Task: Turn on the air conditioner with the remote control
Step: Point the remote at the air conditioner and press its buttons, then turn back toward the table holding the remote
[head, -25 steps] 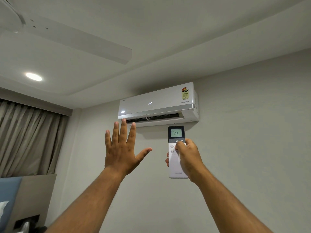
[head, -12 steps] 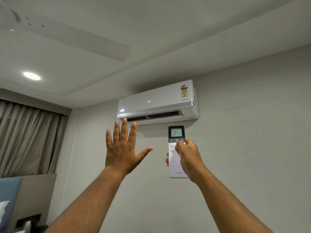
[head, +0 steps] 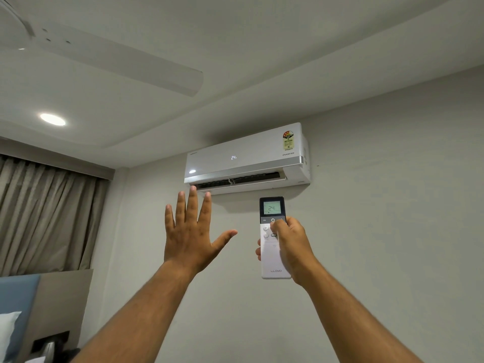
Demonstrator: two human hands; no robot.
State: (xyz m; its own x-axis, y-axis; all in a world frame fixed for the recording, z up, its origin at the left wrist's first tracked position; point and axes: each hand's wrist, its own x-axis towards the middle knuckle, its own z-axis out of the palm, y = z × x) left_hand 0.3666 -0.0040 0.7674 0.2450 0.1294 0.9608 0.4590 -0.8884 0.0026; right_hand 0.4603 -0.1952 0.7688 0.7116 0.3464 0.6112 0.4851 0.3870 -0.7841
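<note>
A white wall-mounted air conditioner (head: 246, 158) hangs high on the grey wall; its front shows a lit "24" and its bottom flap stands open. My right hand (head: 292, 248) grips a white remote control (head: 271, 255) upright below the unit, thumb resting just under the power button; the remote's screen reads 24. My left hand (head: 191, 234) is raised flat with fingers spread, fingertips just beneath the unit's left end, holding nothing.
A white ceiling fan blade (head: 117, 66) reaches across the upper left, near a round ceiling light (head: 52, 119). Beige curtains (head: 44, 218) hang at the left. A padded headboard (head: 39, 310) and pillow sit at the lower left.
The view has tilted slightly, so the air conditioner sits a little higher in frame. Both hands hold nearly the same pose, and the remote stays in my right hand.
</note>
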